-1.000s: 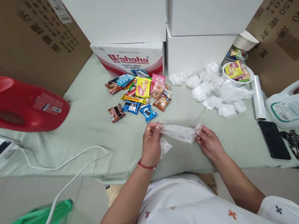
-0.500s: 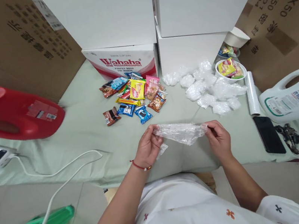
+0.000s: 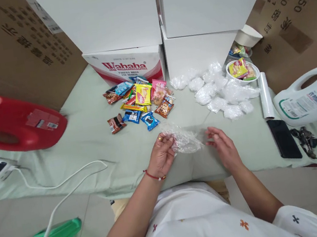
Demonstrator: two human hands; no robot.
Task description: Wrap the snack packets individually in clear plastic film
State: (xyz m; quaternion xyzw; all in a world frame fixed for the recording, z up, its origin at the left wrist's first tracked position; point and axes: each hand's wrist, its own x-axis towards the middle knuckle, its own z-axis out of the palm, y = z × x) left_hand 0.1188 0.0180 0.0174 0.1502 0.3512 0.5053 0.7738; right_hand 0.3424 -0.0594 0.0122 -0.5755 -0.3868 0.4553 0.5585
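Crumpled clear plastic wrap (image 3: 184,142) is pinched in the fingers of the left hand (image 3: 162,156), low over the pale green cloth (image 3: 96,144) at the near edge. The right hand (image 3: 223,146) is held just beside the wrap with fingers spread and nothing gripped; whether its fingertips touch the film cannot be told. Farther out, a heap of snack packets (image 3: 141,103) is spread on the cloth, and to its right a cluster of wrapped bundles (image 3: 217,93) is laid beside a bowl (image 3: 243,75) and a roll of wrap (image 3: 265,95). A phone (image 3: 283,138) and keys (image 3: 305,141) are seen at the right. White boxes (image 3: 192,9) are stacked at the back.
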